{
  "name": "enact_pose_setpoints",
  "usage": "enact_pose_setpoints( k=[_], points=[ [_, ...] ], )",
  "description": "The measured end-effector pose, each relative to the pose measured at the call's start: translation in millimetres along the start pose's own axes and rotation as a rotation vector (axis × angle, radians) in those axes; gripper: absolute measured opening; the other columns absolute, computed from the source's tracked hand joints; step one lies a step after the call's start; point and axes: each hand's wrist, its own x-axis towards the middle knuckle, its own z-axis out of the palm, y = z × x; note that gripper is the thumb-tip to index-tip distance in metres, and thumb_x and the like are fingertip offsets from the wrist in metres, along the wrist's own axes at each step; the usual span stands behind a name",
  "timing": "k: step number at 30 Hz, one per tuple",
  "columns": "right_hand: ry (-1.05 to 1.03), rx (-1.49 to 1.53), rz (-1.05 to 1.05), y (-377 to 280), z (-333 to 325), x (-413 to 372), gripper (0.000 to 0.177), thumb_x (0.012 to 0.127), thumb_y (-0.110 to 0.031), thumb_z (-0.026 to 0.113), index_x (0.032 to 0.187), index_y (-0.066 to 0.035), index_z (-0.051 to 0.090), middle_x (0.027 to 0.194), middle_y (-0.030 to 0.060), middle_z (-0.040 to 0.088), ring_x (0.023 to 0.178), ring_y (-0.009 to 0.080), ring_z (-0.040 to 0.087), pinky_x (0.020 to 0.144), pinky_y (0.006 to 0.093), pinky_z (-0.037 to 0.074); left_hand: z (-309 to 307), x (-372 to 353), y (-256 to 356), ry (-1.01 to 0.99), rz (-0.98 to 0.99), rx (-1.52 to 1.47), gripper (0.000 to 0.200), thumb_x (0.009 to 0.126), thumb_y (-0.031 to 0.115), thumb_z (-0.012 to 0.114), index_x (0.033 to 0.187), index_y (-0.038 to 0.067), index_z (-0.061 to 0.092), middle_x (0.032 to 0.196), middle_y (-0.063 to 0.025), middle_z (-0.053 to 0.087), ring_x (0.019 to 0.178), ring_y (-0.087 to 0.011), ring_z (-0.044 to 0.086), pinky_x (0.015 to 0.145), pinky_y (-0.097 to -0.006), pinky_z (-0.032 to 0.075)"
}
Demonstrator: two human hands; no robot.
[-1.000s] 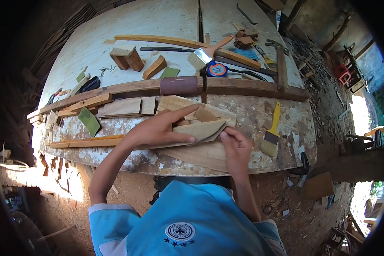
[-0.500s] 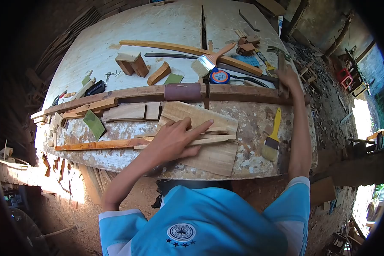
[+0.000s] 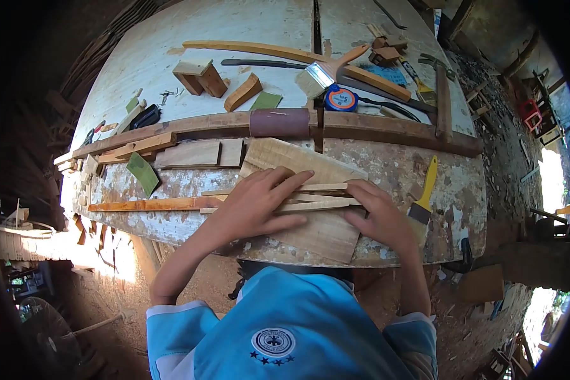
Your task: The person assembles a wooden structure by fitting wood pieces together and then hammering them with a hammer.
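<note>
Your left hand lies flat, fingers spread, on the thin strips. Your right hand touches their ends; whether its fingers grip, I cannot tell

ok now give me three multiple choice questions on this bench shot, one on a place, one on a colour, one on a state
1. Where on the bench does the yellow-handled brush lie?
A) at its far edge
B) just right of the right hand
C) at its left end

2. What colour is the person's shirt?
A) red
B) blue
C) black

3. How is the left hand placed?
A) flat, fingers spread on the thin strips
B) closed round a hammer
C) raised off the bench

Answers:
1 B, the brush lies on the near part of the bench, beside the right hand.
2 B, the shirt at the bottom of the view is light blue.
3 A, the palm faces down and the spread fingers rest along the strips.
</note>
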Motion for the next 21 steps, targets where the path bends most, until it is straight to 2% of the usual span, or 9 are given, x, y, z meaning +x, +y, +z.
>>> enact_pose_setpoints(
  k=[2,5,8,14,21],
  points=[
    [-0.029,0.074,0.102,-5,3,1,0.033,0.074,-0.003,0.063,0.106,0.003,0.060,0.106,0.0166,0.061,0.097,0.0337,0.060,0.081,0.0354,0.047,-6,-4,0,0.141,0.037,-0.096,0.054,0.080,0.034,0.066,0.125,0.009,0.051,0.100,-0.0139,0.057,0.088,-0.0318,0.059,0.077,-0.0401,0.047],
    [0.051,0.143,0.120,-2,9,-3,0.030,0.072,0.000,0.063,0.102,0.004,0.061,0.104,0.0168,0.061,0.095,0.0302,0.061,0.080,0.0329,0.047,-11,-16,-10,0.109,-0.021,-0.307,0.036,0.080,0.023,0.069,0.110,0.005,0.059,0.100,-0.0124,0.057,0.090,-0.0294,0.058,0.077,-0.0374,0.048],
    [0.153,0.249,0.187,0,18,-6,0.028,0.073,0.000,0.062,0.101,0.005,0.061,0.104,0.0176,0.063,0.093,0.0314,0.063,0.081,0.0331,0.048,-3,-21,-18,0.163,0.014,-0.351,0.022,0.080,0.014,0.068,0.098,0.003,0.062,0.099,-0.0110,0.056,0.090,-0.0277,0.058,0.075,-0.0354,0.048],
    [0.209,0.512,0.310,12,33,-12,0.032,0.073,0.005,0.061,0.105,0.007,0.061,0.110,0.0168,0.063,0.101,0.0221,0.061,0.087,0.0290,0.045,5,-19,-15,0.225,0.064,-0.200,0.020,0.080,0.016,0.068,0.092,0.002,0.060,0.099,-0.0103,0.056,0.091,-0.0275,0.058,0.076,-0.0366,0.048],
    [0.273,0.730,0.331,10,33,-14,0.033,0.074,0.011,0.059,0.107,0.008,0.061,0.114,0.0153,0.061,0.103,0.0176,0.058,0.089,0.0278,0.044,7,-21,-11,0.250,0.079,-0.089,0.020,0.079,0.015,0.068,0.091,0.003,0.056,0.101,-0.0106,0.056,0.092,-0.0290,0.057,0.078,-0.0374,0.047]
  ],
)
